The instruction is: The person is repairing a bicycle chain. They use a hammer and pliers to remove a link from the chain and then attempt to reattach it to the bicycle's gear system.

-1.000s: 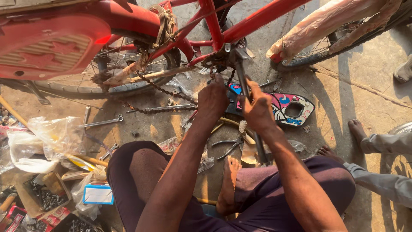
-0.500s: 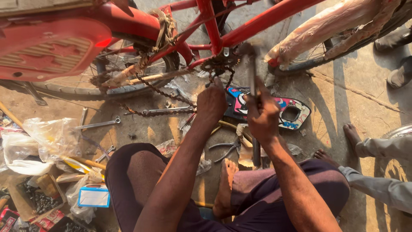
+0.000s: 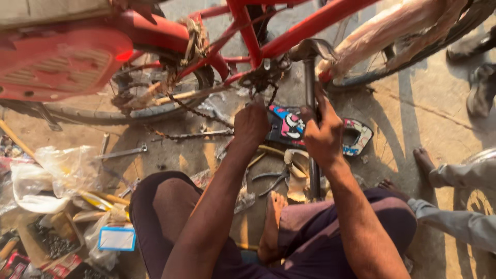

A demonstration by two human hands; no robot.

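At lower centre, knees frame a bare foot (image 3: 269, 227). Above it the right hand (image 3: 323, 135) is clamped around a long dark bar (image 3: 311, 129) that stands nearly upright, its worn head at the red frame (image 3: 310, 26). The left hand (image 3: 251, 125) reaches to the greasy crank (image 3: 261, 78), fingers curled; whether it grips anything, I cannot tell. A slack chain (image 3: 194, 111) hangs left. Pliers (image 3: 274, 178) crowd the ground between the arms; bare concrete opens at right, near another person's feet (image 3: 424, 161).
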